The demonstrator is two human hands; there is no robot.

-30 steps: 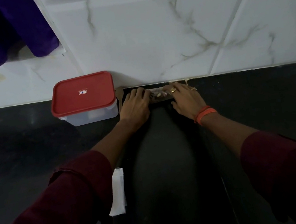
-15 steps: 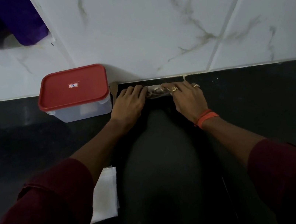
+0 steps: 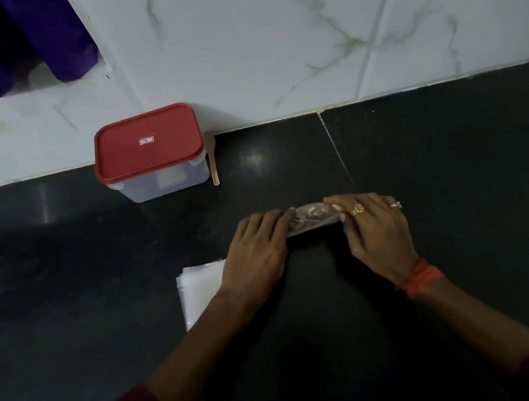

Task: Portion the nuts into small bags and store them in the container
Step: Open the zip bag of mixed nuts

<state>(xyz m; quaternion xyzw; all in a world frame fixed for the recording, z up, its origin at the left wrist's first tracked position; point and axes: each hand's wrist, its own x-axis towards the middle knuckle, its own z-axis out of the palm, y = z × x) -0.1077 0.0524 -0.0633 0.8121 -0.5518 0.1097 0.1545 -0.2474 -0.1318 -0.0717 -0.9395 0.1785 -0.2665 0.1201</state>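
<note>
Head view. The small bag of nuts [image 3: 311,219] lay on the dark desk [image 3: 459,169] at frame centre, long axis running left to right, held between both hands. The left hand [image 3: 257,253] gripped its left end with fingers curled over it. The right hand [image 3: 376,227] gripped the right end, thumb tucked under the near edge.

The container [image 3: 149,152] stood up and to the left of the hands, well apart from the bag and against the tiled wall [image 3: 266,44], with its red lid on. The left hand was nearer to it. Judgement: the bag must travel toward the upper left, and the lid comes off first.

Count:
- 1 container
- 1 filled bag visible
- 1 stack of empty bags [image 3: 201,290], partly under the left wrist; sheets not countable
- 1 wooden spoon [image 3: 212,160], just right of the container
</note>
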